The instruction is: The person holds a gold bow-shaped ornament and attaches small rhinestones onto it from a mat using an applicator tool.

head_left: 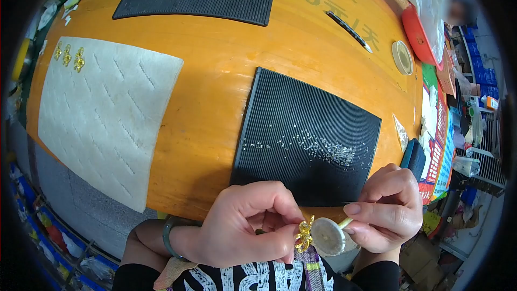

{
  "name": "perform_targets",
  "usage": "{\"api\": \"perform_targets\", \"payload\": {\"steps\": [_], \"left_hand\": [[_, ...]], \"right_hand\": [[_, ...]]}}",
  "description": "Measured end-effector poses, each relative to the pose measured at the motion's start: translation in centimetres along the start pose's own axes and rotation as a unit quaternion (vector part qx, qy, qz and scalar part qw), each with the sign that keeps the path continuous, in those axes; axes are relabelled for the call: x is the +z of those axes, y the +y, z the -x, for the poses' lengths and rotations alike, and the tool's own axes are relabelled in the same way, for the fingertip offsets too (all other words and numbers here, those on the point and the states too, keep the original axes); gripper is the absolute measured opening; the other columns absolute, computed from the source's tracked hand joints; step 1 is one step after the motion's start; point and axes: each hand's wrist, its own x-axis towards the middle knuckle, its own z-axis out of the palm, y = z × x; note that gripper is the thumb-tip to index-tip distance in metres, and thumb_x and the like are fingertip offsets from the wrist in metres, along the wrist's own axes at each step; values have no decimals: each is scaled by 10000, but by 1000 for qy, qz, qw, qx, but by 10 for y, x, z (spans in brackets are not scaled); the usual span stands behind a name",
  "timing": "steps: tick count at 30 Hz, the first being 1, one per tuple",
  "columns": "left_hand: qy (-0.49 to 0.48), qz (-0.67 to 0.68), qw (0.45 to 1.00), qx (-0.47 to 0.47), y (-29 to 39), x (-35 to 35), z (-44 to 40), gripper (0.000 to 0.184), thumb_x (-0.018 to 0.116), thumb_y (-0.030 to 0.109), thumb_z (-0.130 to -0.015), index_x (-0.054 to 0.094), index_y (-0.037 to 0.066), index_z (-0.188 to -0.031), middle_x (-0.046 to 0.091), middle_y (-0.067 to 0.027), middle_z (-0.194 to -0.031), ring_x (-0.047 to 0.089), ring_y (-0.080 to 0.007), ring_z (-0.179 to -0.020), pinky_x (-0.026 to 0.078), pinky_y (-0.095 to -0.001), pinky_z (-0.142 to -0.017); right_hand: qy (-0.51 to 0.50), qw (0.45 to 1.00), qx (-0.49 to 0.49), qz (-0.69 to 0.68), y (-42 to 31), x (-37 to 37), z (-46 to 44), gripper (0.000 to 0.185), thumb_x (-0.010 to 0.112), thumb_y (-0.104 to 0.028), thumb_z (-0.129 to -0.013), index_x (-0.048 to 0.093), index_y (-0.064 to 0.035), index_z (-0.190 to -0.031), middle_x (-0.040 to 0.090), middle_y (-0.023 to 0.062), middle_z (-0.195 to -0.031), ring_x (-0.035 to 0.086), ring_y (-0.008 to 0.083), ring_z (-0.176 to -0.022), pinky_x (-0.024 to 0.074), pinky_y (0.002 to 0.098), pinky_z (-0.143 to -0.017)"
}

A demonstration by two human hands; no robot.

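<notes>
My left hand (253, 223), with a bangle on its wrist, pinches a small gold flower-like ornament (304, 235) between thumb and fingertips. Close beside the ornament is a round greyish-white disc (328, 237); what supports it is unclear. My right hand (389, 210) is closed on a thin pale-yellow stick (345, 223), whose lower end meets the disc's edge. Just beyond my hands lies a black ridged mat (291, 108) with many tiny shiny rhinestone-like bits (339, 153) scattered over it.
To the left, a white slitted sheet (107, 113) carries three gold ornaments (67, 55) in its upper corner. Another black ridged mat (215, 0) with shiny bits lies farther back. A black pen (349, 31), a small round container (402, 57) and a red basin (417, 35) are at right.
</notes>
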Motion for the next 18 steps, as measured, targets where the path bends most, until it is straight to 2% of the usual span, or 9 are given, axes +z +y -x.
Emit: {"api": "perform_targets", "payload": {"steps": [12,18], "left_hand": [[3,-7,1000,-7,1,1,0,114,528,-93,-766,493,-49,-865,550,-83,-796,570,-82,-670,497,-208,-596],[-2,-13,1000,-12,3,1,0,110,521,-89,-772,489,-49,-868,550,-87,-793,571,-86,-660,500,-213,-588]], "right_hand": [[-15,1000,1,18,-2,-2,-2,224,771,-106,-556,678,-62,-755,486,28,-682,506,129,-547,392,221,-463],[-12,1000,16,-19,2,-4,-2,206,760,-116,-581,676,-51,-757,495,40,-674,505,134,-547,390,221,-465]]}}
